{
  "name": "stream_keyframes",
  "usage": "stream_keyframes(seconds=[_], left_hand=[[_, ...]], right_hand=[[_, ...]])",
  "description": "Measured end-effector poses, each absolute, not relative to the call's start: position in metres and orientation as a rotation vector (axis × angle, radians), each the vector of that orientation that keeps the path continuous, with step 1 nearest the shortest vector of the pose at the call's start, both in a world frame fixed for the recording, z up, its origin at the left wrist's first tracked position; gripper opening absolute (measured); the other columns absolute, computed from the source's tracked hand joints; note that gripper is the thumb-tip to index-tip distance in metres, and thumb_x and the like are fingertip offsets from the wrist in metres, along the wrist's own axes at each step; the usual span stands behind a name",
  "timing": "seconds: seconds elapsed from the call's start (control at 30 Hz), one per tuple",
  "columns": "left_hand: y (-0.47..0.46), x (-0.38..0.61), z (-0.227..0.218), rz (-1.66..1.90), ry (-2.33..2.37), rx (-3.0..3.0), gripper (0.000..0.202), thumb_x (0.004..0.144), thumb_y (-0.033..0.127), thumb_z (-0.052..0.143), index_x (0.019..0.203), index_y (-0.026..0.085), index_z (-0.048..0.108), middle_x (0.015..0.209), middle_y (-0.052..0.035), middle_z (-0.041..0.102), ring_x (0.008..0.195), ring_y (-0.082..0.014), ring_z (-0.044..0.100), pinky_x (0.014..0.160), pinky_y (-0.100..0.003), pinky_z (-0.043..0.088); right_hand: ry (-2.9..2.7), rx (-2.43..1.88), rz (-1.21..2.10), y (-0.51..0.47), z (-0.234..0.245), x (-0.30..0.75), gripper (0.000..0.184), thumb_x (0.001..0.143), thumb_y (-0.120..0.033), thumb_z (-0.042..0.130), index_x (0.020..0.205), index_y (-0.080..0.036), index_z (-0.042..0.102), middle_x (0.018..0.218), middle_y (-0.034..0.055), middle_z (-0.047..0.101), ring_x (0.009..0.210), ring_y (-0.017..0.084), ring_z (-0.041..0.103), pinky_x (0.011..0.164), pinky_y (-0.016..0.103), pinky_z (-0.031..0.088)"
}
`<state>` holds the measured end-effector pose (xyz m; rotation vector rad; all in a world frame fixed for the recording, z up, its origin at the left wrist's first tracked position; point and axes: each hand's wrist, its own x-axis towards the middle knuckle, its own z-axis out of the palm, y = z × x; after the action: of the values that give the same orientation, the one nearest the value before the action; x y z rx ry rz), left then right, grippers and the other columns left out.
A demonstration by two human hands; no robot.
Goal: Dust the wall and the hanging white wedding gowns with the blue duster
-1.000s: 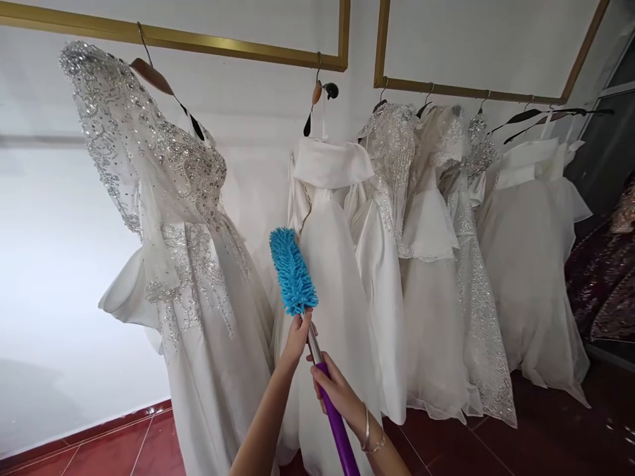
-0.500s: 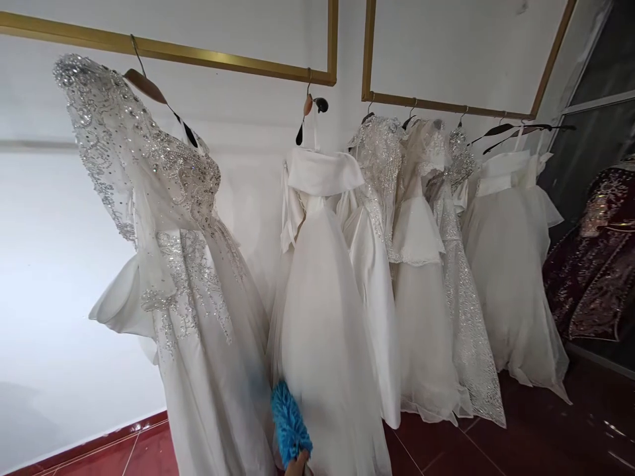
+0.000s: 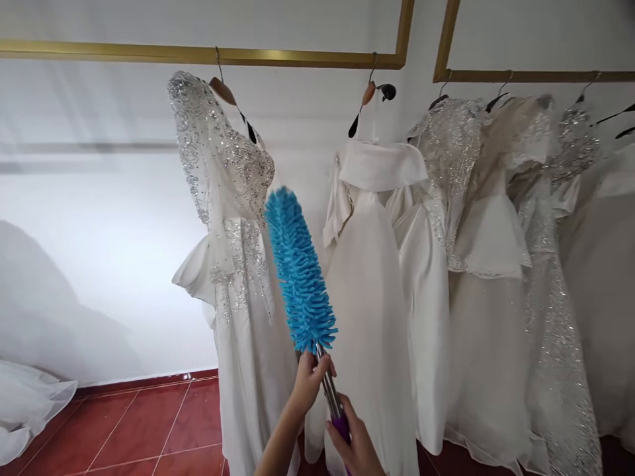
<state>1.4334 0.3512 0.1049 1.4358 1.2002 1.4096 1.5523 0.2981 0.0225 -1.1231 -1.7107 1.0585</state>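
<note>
At centre, blue duster (image 3: 300,274) aslant, tip (image 3: 284,201) up and leftward, fingers (image 3: 349,408) of both hands (image 3: 308,383) (image 3: 356,441) curled round handle (image 3: 331,393)

The head camera looks forward — and down.

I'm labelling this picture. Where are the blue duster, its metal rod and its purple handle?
Blue duster (image 3: 300,274): head view, middle of its fluffy end.
Metal rod (image 3: 330,391): head view, its bare middle.
Purple handle (image 3: 340,426): head view, its upper end.

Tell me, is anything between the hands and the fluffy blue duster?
Nothing visible: the left hand grips the metal rod just below the blue duster head, and the right hand holds the purple handle.
</note>
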Motion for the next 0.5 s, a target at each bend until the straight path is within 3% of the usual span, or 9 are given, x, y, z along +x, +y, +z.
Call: stream_keyframes(seconds=[0.07, 0.17, 0.23, 0.33, 0.5], left_hand=[[0.346, 1.430, 0.111, 1.479, 1.168, 1.454, 0.050, 0.077, 0.067, 0.046, 0.063, 0.019, 0.054, 0.062, -0.0023, 0.058, 0.061, -0.0141, 0.048, 0.064, -0.028, 0.040], [0.342, 1.424, 0.099, 1.576, 1.110, 1.326, 0.048, 0.077, 0.066, 0.046, 0.073, 0.019, 0.055, 0.063, -0.0018, 0.059, 0.057, -0.0128, 0.046, 0.056, -0.027, 0.037], [0.341, 1.422, 0.084, 1.614, 1.090, 1.196, 0.047, 0.075, 0.066, 0.049, 0.080, 0.020, 0.052, 0.063, -0.0004, 0.059, 0.054, -0.0118, 0.045, 0.053, -0.026, 0.035], [0.339, 1.421, 0.058, 1.638, 1.097, 1.007, 0.048, 0.073, 0.066, 0.052, 0.084, 0.020, 0.050, 0.062, 0.0018, 0.059, 0.049, -0.0095, 0.042, 0.050, -0.025, 0.033], [0.333, 1.428, -0.001, 1.612, 1.146, 0.790, 0.054, 0.068, 0.070, 0.055, 0.073, 0.017, 0.057, 0.062, 0.0015, 0.059, 0.044, -0.0055, 0.036, 0.046, -0.023, 0.028]], right_hand=[[-1.836, -1.117, 0.969, 0.306, 0.043, 1.562, 0.048, 0.088, -0.047, 0.037, 0.126, -0.018, 0.042, 0.085, 0.0050, 0.066, 0.072, 0.020, 0.062, 0.070, 0.031, 0.049], [-1.984, -1.119, 0.828, 0.315, 0.060, 1.576, 0.046, 0.090, -0.040, 0.034, 0.129, -0.017, 0.043, 0.117, 0.0115, 0.066, 0.100, 0.022, 0.065, 0.086, 0.034, 0.049], [-2.103, -1.166, 0.720, 0.318, 0.064, 1.583, 0.045, 0.090, -0.036, 0.033, 0.131, -0.020, 0.045, 0.130, 0.0107, 0.060, 0.112, 0.025, 0.061, 0.092, 0.038, 0.049], [-2.257, -1.284, 0.625, 0.319, 0.060, 1.589, 0.046, 0.088, -0.029, 0.034, 0.132, -0.023, 0.047, 0.128, 0.0094, 0.063, 0.107, 0.030, 0.064, 0.089, 0.045, 0.051], [-2.370, -1.365, 0.667, 0.313, 0.047, 1.596, 0.050, 0.082, -0.020, 0.040, 0.129, -0.032, 0.051, 0.119, 0.0062, 0.069, 0.100, 0.030, 0.067, 0.084, 0.042, 0.052]])
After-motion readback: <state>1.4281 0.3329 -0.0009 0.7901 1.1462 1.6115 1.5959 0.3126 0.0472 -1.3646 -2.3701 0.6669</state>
